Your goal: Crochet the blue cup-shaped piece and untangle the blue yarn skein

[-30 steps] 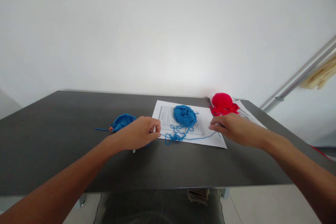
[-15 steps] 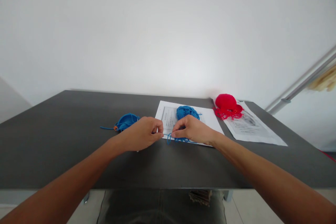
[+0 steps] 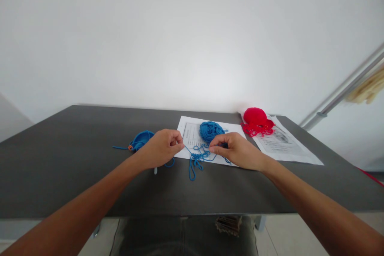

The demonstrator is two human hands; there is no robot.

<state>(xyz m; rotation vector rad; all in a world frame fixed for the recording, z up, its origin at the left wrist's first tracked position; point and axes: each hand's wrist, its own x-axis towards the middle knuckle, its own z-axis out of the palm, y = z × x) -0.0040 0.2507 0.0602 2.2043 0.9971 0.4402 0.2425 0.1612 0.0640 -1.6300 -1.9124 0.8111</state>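
Note:
My left hand (image 3: 163, 147) is closed in a pinch on a strand of blue yarn that runs right to a loose tangle of blue yarn (image 3: 196, 159). Thumb and fingertips of my right hand (image 3: 235, 150) are pinched at the tangle's right side, on a strand of it. Just behind sits a wound ball of blue yarn (image 3: 211, 131) on a printed sheet (image 3: 189, 131). Partly hidden by my left hand lies a blue rounded piece (image 3: 142, 139) with an orange clip (image 3: 130, 148) and a yarn tail. A pale tip of some tool (image 3: 155, 171) shows below that hand.
At the back right, a red ball of yarn (image 3: 255, 117) with loose red loops rests on a second printed sheet (image 3: 288, 144). The dark table (image 3: 75, 160) meets a white wall behind. A grey metal pole (image 3: 339, 98) slants at the right.
My hands have moved apart, the right one to the right. The blue tangle between them is more spread out, with a loop hanging toward the table's front. The view has shifted slightly.

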